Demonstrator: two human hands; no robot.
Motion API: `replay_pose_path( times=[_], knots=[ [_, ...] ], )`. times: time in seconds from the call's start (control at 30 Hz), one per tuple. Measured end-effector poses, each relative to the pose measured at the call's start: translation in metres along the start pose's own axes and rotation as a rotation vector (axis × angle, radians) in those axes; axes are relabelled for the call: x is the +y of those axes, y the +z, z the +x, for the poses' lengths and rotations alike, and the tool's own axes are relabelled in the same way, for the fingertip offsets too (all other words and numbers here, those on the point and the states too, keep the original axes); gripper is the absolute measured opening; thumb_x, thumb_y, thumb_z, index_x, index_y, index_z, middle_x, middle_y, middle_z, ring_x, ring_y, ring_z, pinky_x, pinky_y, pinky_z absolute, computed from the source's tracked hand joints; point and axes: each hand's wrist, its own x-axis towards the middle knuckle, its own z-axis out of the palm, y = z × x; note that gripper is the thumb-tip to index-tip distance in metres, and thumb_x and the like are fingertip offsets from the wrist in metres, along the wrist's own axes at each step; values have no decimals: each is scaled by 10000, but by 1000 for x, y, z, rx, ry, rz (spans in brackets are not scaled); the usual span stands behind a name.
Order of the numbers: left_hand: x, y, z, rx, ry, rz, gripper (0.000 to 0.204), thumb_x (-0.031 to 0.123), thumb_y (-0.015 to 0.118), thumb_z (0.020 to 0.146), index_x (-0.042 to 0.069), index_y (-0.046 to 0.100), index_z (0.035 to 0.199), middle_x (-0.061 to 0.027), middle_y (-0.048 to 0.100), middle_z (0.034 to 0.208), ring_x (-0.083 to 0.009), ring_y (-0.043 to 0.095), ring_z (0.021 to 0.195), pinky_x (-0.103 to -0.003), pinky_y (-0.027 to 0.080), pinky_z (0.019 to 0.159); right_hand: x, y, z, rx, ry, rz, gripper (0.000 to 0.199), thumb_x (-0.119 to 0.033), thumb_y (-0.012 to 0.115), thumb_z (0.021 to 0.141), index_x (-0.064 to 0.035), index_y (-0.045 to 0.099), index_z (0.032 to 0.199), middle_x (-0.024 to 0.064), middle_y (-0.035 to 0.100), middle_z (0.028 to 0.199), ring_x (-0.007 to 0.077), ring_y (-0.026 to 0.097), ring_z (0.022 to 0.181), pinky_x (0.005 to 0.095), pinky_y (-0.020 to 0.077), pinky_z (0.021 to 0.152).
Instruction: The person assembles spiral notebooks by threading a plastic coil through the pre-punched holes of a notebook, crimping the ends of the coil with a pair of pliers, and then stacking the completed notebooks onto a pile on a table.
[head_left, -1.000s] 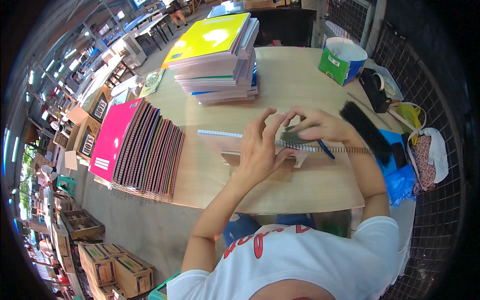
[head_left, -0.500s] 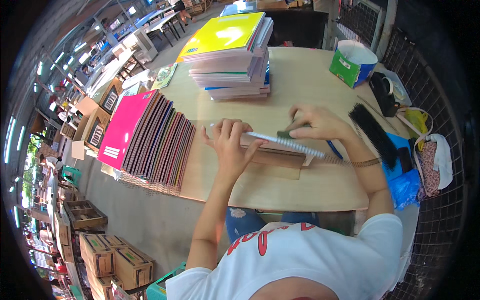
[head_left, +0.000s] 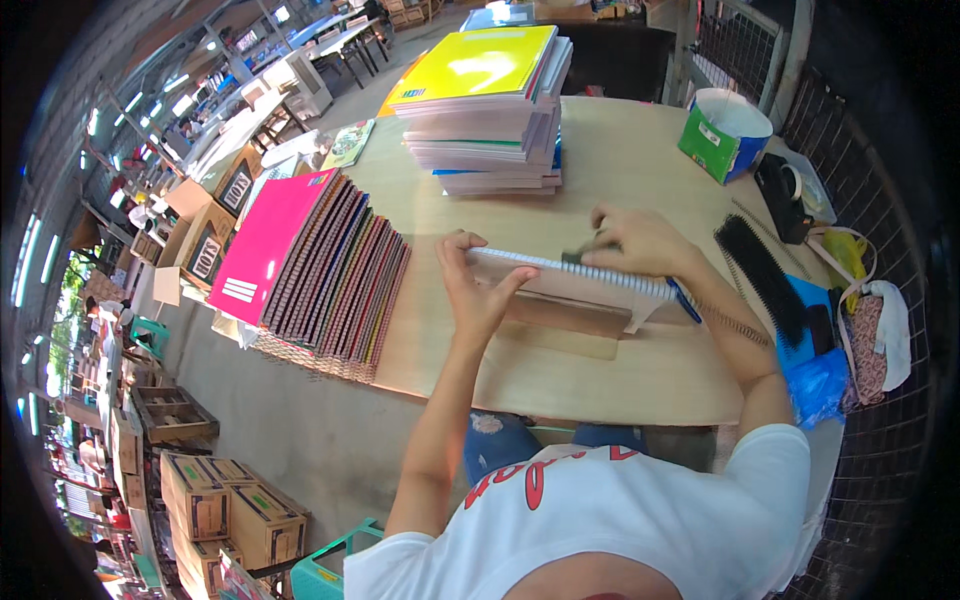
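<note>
A notebook (head_left: 580, 284) stands on edge, its row of binding holes facing up. My left hand (head_left: 478, 285) grips its left end, thumb on the near face and fingers behind. A thin wire coil (head_left: 735, 322) runs along the bound edge and sticks out past the right end, under my right forearm. My right hand (head_left: 640, 240) is closed, fingertips pinching a small dark green piece (head_left: 571, 257) at the coiled edge; its exact kind is unclear. A blue pen (head_left: 685, 302) lies by the notebook's right end. Beneath is a flat brown block (head_left: 575, 315).
Left stands a stack of coil-bound notebooks (head_left: 265, 245) with a pink cover on top. Farther back is a pile of unbound books (head_left: 480, 65), yellow uppermost. At right are a green-blue container (head_left: 715, 145), a bundle of black coils (head_left: 755, 270), a tape dispenser (head_left: 780, 195) and a blue plastic bag (head_left: 818, 380).
The coil's loose tail at the right looks shorter, and more of it lies along the notebook's edge. My right hand stays at that edge with the green piece. The whole view has shifted slightly.
</note>
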Motion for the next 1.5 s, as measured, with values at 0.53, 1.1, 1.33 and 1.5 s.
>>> replay_pose_path(
  times=[0.53,1.1,1.33,1.5],
  knots=[
    [10,1,2,40,-79,-96,809,346,959,573,29,457,1123,-67,455,1038,-212,459,917,-338,410,801,-7,-2,27,178,-115,351,483,-467,630,900,-25,699,1082,90,626,1120,207,611,1001,315,461,902],
    [-3,6,3,30,-91,-134,1029,352,957,588,5,336,1332,-141,426,1222,-252,453,1104,-366,395,926,-21,7,63,-39,-378,902,571,-514,559,929,3,598,1170,133,554,1245,251,598,1129,368,489,913],
    [-2,4,-2,-6,-142,-175,1070,274,956,606,13,272,1387,-151,380,1278,-247,437,1128,-379,380,987,-24,16,64,-60,-332,1047,491,-498,560,930,-65,690,1121,134,570,1190,282,619,1026,376,474,901],
    [-27,-14,6,25,-196,-586,678,188,847,781,31,411,1276,-79,465,1188,-163,471,1061,-307,395,943,-30,9,70,-13,-261,695,521,-494,575,927,-64,603,1221,120,588,1204,228,614,1047,345,467,919]
  ],
)
